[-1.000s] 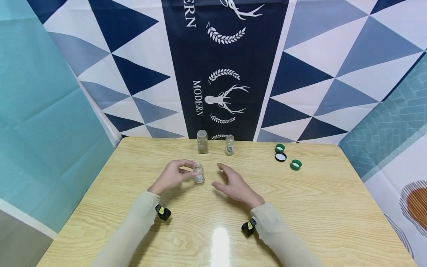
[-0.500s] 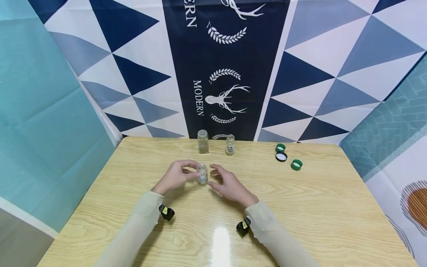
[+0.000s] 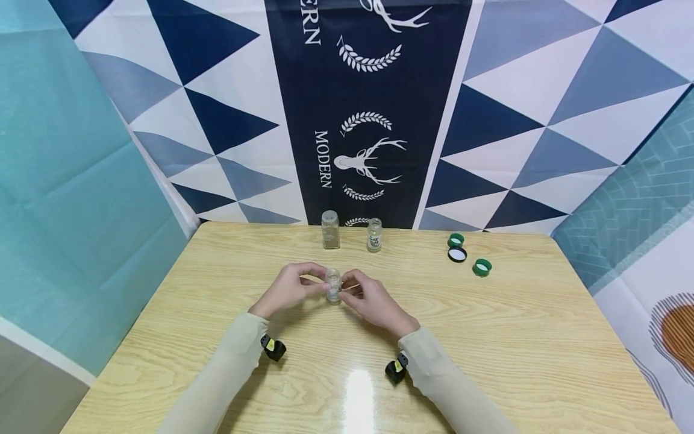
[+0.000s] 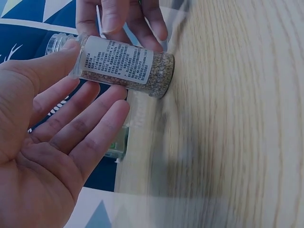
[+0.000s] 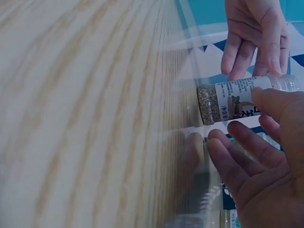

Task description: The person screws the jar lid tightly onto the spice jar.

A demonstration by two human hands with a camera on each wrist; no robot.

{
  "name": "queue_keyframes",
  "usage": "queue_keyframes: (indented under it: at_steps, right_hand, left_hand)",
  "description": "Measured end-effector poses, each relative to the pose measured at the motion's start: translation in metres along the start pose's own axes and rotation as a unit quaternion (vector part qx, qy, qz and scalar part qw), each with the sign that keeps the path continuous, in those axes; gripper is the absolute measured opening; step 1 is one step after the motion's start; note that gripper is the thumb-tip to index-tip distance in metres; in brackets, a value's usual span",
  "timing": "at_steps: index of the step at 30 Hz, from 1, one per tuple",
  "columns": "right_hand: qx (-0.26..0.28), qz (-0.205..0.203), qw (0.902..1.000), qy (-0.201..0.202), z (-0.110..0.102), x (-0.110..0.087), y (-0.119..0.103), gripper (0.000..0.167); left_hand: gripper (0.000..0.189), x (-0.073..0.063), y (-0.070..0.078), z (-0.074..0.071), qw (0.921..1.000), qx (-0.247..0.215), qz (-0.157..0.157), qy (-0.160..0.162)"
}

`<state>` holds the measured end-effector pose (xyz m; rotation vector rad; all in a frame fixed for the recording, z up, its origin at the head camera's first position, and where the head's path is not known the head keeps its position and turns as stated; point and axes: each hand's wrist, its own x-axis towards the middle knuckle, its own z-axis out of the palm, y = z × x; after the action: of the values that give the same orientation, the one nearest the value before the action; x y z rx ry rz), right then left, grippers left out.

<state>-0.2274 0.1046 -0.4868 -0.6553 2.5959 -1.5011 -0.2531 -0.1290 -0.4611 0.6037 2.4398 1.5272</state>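
Note:
A small glass spice jar (image 3: 333, 296) stands upright between the two hands, with no cap on its threaded neck. Brown granules fill its lower part, and a printed white label (image 4: 118, 59) wraps its side. My left hand (image 3: 295, 288) holds it near the neck, thumb on the near side, lower fingers spread. From the other side my right hand (image 3: 375, 299) pinches the same jar; in the right wrist view its thumb (image 5: 275, 102) lies over the label while the remaining fingers are loosely bent below.
Behind the hands stand a square-sided glass jar (image 3: 331, 234) and a smaller labelled jar (image 3: 374, 237). Toward the back right lie a green cap (image 3: 455, 240), a black cap (image 3: 457, 255) and another green cap (image 3: 482, 267). A patterned cloth (image 3: 358, 90) hangs behind the wooden table (image 3: 515, 337).
The left hand has carried the spice jar a little to the right. My right hand has moved left to it, and its thumb and fingers have closed onto the jar.

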Motion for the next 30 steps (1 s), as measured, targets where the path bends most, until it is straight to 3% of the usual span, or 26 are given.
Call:
queue_keyframes:
  at_steps: [30]
  right_hand:
    - [0.021,-0.003,0.9998,-0.004,-0.014,-0.013,0.006,0.023]
  left_hand:
    - [0.023,0.002,0.006,0.015,0.9993,0.018,0.029,-0.016]
